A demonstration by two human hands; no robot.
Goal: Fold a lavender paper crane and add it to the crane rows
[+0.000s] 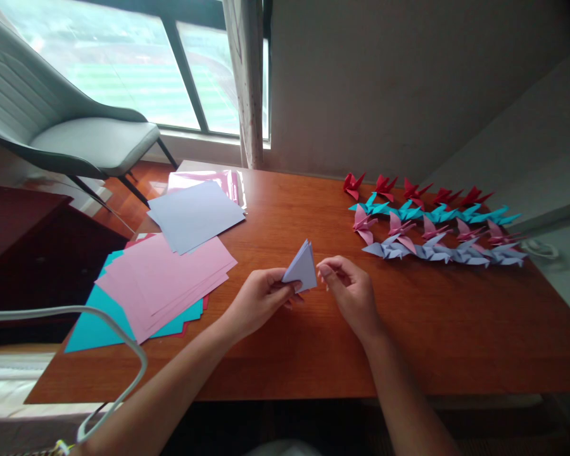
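A lavender sheet of paper, folded into a small layered piece with a pointed top, is pinched between the thumb and fingers of my left hand above the table. Just right of it, my right hand has its fingers curled, the thumb close to the index finger. A small gap shows between those fingertips and the paper. Whether anything sits in the right fingers cannot be made out. Rows of folded paper cranes stand at the right: red, turquoise, pink and lavender.
On the wooden table, lavender sheets lie partly over a glossy pink packet. Pink sheets overlap turquoise sheets, with red edges beneath. A white cable loops at the lower left. A chair stands by the window.
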